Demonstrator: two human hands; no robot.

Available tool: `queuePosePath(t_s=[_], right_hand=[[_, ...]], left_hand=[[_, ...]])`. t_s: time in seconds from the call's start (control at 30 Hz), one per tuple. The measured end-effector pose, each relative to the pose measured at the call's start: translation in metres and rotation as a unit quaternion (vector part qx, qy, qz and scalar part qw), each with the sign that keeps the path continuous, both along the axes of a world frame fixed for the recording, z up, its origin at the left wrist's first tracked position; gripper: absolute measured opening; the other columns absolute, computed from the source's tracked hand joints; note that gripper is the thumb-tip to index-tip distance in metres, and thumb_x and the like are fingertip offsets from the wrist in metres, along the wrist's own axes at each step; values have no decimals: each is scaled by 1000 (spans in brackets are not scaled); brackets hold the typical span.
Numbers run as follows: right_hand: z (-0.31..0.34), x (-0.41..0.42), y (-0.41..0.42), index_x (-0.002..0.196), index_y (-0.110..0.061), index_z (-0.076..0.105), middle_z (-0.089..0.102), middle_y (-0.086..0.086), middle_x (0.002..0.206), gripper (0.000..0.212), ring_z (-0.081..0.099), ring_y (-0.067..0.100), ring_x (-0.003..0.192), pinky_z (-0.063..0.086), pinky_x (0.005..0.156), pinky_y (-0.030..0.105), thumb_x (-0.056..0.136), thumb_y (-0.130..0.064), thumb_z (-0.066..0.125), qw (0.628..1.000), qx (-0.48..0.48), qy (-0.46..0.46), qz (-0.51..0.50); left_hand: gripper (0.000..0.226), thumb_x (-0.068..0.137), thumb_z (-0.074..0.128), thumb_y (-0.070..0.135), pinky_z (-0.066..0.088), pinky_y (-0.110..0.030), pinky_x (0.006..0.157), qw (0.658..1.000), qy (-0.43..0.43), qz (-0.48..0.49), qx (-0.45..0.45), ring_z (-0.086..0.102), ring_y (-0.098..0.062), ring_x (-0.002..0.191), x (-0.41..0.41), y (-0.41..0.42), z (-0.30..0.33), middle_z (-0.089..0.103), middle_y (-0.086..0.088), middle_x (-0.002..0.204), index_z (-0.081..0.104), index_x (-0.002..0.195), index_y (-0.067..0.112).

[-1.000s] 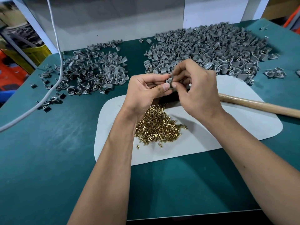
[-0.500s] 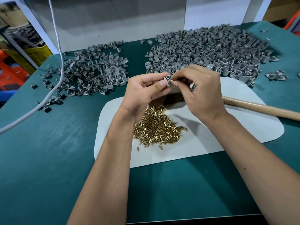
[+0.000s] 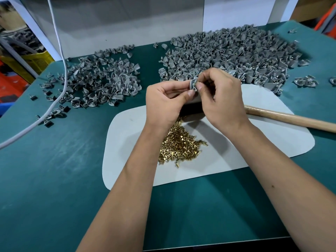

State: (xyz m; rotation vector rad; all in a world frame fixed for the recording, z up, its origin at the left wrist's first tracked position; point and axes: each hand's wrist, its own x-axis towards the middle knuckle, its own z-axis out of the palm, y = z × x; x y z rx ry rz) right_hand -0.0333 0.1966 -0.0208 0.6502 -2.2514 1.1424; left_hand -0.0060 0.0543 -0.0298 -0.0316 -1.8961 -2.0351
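Item: grey part (image 3: 194, 84), one piece, small, curved, of moulded plastic.

Location: in the air over the far edge of the white mat (image 3: 254, 142), just in front of the right heap of grey parts (image 3: 236, 53) and touching neither.

Held by: left hand (image 3: 163, 102), thumb and curled forefinger pinching it from the left. Right hand (image 3: 221, 99), thumb and forefinger tips pinching its right side, other fingers curled in. Whether those fingertips also hold a pin cannot be told.

Change from half a second ago: slight. Both hands remain raised and together, and the part is still between the fingertips. It now stands a little clearer above the left thumb.

Orientation: long axis roughly upright, leaning away from the person. The round socket end is lowest and faces the camera. It is too small for finer detail.

Also present:
- brass pins (image 3: 180, 144), heaped on the mat below the wrists
- wooden handle (image 3: 291, 119), lying across the mat's right edge
- left heap of grey parts (image 3: 101, 82)
- white cable (image 3: 60, 51)
- green table (image 3: 54, 179)
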Motion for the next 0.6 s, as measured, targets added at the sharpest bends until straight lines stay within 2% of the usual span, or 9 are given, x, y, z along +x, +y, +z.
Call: queuePosePath(t_s=[0.13,0.4,0.47,0.53,0.6], right_hand=[[1,1,1,90,-4,67,68,4,87,6,61,21,81,51,76,39,89,-5,62,1000,-8,-1,-11],[0,3,-2,87,-6,70,69,3,81,7,63,21,77,52,74,40,87,-6,63,999,-16,-32,-34],[1,2,-2,87,-7,71,69,2,81,8,63,19,76,53,74,39,87,-6,63,998,-11,-47,-34],[1,1,-2,88,-8,72,69,1,81,9,63,18,76,53,74,35,87,-5,64,998,-3,-57,-39],[3,0,-1,89,-9,73,70,0,82,9,63,16,77,52,75,28,88,-6,65,997,2,-66,-35]], left_hand=[[22,77,79,-15,56,-61,95,1000,-5,17,-16,73,-46,97,-2,2,-3,76,-25,97,77,96,-3],[20,76,81,-12,61,-53,90,997,-12,56,-58,77,-34,90,-2,6,-5,78,-19,93,77,94,-2],[22,76,81,-12,62,-46,88,995,-13,56,-83,77,-28,88,-2,5,-6,78,-14,91,78,92,3],[29,75,83,-9,63,-33,83,991,-11,51,-122,78,-17,83,-2,6,-5,79,-2,86,78,87,17],[34,74,86,-5,63,-28,79,987,-2,50,-150,77,-12,80,-1,7,-4,78,5,82,76,85,26]])
